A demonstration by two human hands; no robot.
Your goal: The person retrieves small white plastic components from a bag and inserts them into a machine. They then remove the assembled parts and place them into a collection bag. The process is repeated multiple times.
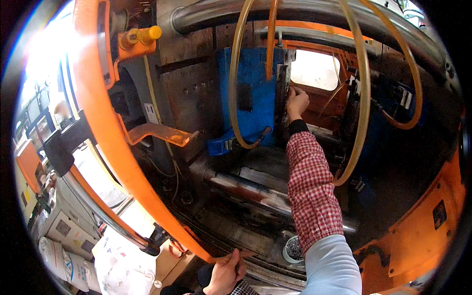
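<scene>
My right arm, in a red-and-white checked sleeve cover, reaches deep into an orange-framed machine. My right hand (297, 103) is at the inner face of a blue mould block (258, 101), its fingers bent and drawn together at the metal edge. Whatever sits between those fingers is hidden. Low in the view, my left hand (226, 274) is closed beside the bottom end of the orange door frame (130, 167). A thin brownish tip shows by its fingers, too small to name. A second dark-blue mould half (400, 96) faces the first from the right.
Yellowish hoses (363, 98) loop down around my right arm. Steel tie bars (255, 191) cross below and above the mould. A small light-green bowl of metallic bits (293, 249) stands near my right forearm. An orange bracket (162, 133) juts out at left. White sacks (64, 260) lie outside.
</scene>
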